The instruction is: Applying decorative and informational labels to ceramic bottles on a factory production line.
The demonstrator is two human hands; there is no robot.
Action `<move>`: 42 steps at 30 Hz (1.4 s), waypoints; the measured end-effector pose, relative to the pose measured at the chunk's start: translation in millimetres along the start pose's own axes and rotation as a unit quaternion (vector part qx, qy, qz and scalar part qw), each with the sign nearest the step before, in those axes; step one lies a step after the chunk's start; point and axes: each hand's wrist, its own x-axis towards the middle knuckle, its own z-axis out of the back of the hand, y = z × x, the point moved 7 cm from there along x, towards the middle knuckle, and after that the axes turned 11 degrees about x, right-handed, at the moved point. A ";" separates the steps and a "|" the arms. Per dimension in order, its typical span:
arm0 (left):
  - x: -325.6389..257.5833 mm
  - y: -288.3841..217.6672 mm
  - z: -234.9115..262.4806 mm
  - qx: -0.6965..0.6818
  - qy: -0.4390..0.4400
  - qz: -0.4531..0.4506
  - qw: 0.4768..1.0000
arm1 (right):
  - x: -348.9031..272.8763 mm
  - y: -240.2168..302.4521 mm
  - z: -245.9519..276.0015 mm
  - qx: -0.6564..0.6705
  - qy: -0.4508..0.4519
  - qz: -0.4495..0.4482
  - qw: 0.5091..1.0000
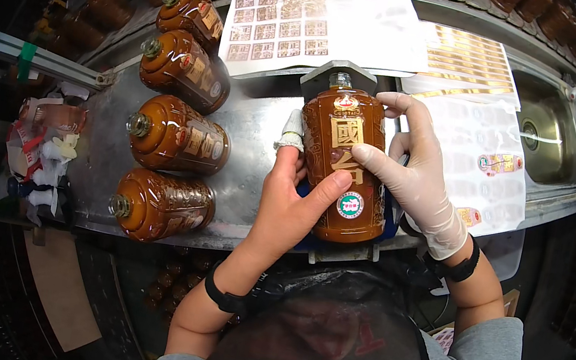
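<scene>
A brown glazed bottle point(343, 215) with gold lettering and a round green-and-white sticker lies between my two hands, its neck pointing away from me. My left hand point(293, 196) grips its left side, thumb on the front; a white wrap covers one of its fingertips. On the other side my right hand point(419, 163), in a thin whitish glove, has its thumb pressed on the gold lettering and its fingers round the shoulder and side. Beneath the bottle is a dark holder point(343, 72), mostly covered by it.
Several similar brown bottles point(178, 134) lie in a column at the left of the metal table point(258, 130). Sticker sheets point(282, 28) and a gold-striped sheet point(465, 61) cover the back and right. A sink point(547, 134) is at far right; crumpled scraps point(43, 156) sit at far left.
</scene>
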 end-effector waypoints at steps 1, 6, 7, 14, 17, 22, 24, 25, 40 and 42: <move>0.3 0.0 -0.4 0.003 -0.002 0.002 1.000 | -0.2 0.2 0.6 -0.003 -0.002 0.002 1.000; 0.1 -1.7 0.0 0.000 -0.006 -0.002 1.000 | -5.5 -5.1 5.0 0.061 -0.007 -0.042 0.997; 0.2 -0.8 0.2 -0.002 -0.005 0.002 1.000 | -9.4 -8.6 7.4 0.094 -0.014 -0.067 0.993; -0.2 -1.6 0.2 -0.013 -0.015 0.006 1.000 | -51.3 -16.8 2.5 0.079 -0.004 -0.100 0.992; 1.7 -0.9 0.3 -0.008 -0.015 -0.002 1.000 | -50.8 -17.1 2.6 0.082 -0.004 -0.097 0.992; 0.1 0.6 -0.9 -0.010 -0.005 0.006 1.000 | -50.0 -15.9 3.9 0.084 0.005 -0.094 0.992; -0.1 0.8 -1.0 -0.006 -0.003 0.007 1.000 | -49.1 -15.4 4.7 0.081 0.010 -0.090 0.993; 0.0 -0.2 -0.8 -0.005 -0.005 0.003 1.000 | -49.2 -17.1 5.1 0.093 0.012 -0.100 0.991; 1.3 -0.1 -0.4 0.012 0.002 0.014 1.000 | -48.4 -22.4 3.9 0.091 -0.007 -0.077 0.993; 1.3 -0.1 -0.4 0.013 0.004 0.016 1.000 | -48.7 -23.4 4.0 0.096 -0.009 -0.076 0.992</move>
